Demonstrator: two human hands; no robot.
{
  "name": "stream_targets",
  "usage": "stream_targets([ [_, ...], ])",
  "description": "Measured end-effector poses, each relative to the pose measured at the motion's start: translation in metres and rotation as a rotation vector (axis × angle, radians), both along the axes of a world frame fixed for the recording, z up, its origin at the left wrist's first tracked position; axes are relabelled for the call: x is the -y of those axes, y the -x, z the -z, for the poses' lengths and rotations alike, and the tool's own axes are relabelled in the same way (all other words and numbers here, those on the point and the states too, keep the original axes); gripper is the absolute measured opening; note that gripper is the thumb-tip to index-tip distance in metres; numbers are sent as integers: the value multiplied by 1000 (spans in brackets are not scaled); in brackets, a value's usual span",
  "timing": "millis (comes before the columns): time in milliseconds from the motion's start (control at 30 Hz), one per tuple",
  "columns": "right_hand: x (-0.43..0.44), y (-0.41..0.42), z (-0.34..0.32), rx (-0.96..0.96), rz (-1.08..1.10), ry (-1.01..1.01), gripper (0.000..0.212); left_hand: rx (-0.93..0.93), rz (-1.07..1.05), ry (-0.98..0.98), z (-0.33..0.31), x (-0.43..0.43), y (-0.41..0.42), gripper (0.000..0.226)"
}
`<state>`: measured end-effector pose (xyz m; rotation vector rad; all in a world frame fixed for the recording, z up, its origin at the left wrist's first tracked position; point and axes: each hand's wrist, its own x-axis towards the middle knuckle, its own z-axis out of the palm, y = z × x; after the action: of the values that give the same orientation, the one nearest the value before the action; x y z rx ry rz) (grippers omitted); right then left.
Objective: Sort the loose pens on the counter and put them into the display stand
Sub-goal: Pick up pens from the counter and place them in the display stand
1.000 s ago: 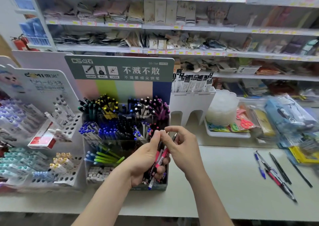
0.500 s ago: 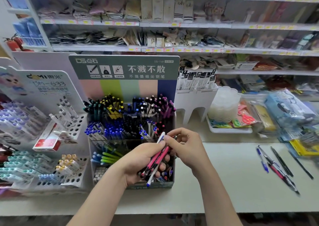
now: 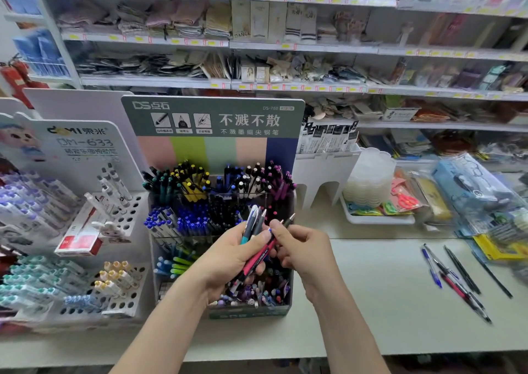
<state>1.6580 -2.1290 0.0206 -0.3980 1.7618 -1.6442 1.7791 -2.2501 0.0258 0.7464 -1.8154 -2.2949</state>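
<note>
The left hand (image 3: 225, 262) is wrapped round a bundle of pens (image 3: 257, 259), tilted up-right before the display stand (image 3: 213, 116); one dark pen (image 3: 287, 221) is pinched by the right hand (image 3: 305, 252). Loose pens (image 3: 454, 279) are seen rightward on the counter (image 3: 371, 302), nearer that hand.

A single wide-angle view looks out from the person's head, facing forward and tilted down across the counter (image 3: 371, 302). It sits close. Both forearms rise from the bottom edge, and the left hand (image 3: 228, 262) and right hand (image 3: 307, 252) meet at lower centre round a bundle of pens (image 3: 257, 259), large in the frame. The display stand (image 3: 213, 116) is straight ahead, just behind the hands, its header card at mid-height. Shop shelves (image 3: 285, 86) fill the upper half and bow toward the corners. The loose pens (image 3: 457, 282) lie near the right margin and a white pen rack (image 3: 85, 145) near the left, both somewhat blurred.
</note>
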Motion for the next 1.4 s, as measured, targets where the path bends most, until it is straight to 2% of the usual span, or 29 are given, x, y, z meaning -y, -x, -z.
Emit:
stream_targets([
  [100, 3, 0, -3, -68, 28, -46, 37, -2, 7, -3, 0, 1, -2, 33],
  [200, 11, -1, -3, -91, 143, -1, 42, 38, -34, -34, 0, 1, -1, 30],
  [267, 13, -1, -3, -175, 184, -30, 42, 46, -39, -24, -1, 2, 0, 28],
  [367, 14, 3, -3, -284, 122, -131, 51, 41, -19, 13, -1, 4, -2, 25],
  [467, 17, 11, 3, -311, 93, -214, 60, 73, -35, 26, 2, 6, -5, 23],
  [567, 20, 9, 1, -283, 177, -197, 50, 50, -43, 23, 4, 6, -4, 21],
  [633, 21, 9, -7, -253, 290, -96, 37, 32, -74, 35, 0, 6, -3, 20],
  [700, 19, 11, -16, -248, 314, -5, 30, 34, -136, 29, -3, 7, -2, 19],
  [767, 16, 14, -22, -315, 191, -20, 29, 22, -201, -17, -4, 10, -2, 15],
  [800, 14, 16, -24, -408, 103, -84, 28, 12, -224, -45, -4, 11, -1, 14],
  [867, 11, 21, -27, -611, -69, -300, 22, -1, -250, -73, -5, 13, 0, 13],
  [900, 10, 23, -30, -651, -133, -398, 20, -3, -258, -83, -4, 14, 1, 14],
  [1033, 13, 36, -42, -633, -352, -682, 18, 3, -271, -117, -4, 13, 3, 18],
  [1167, 22, 51, -47, -796, -616, -911, 21, -6, -280, -132, -4, 11, 4, 22],
  [1267, 32, 62, -41, -926, -619, -984, 31, -14, -294, -141, -3, 10, 5, 26],
  [1400, 46, 68, -34, -1005, -503, -960, 22, -24, -301, -150, -2, 9, 3, 24],
])
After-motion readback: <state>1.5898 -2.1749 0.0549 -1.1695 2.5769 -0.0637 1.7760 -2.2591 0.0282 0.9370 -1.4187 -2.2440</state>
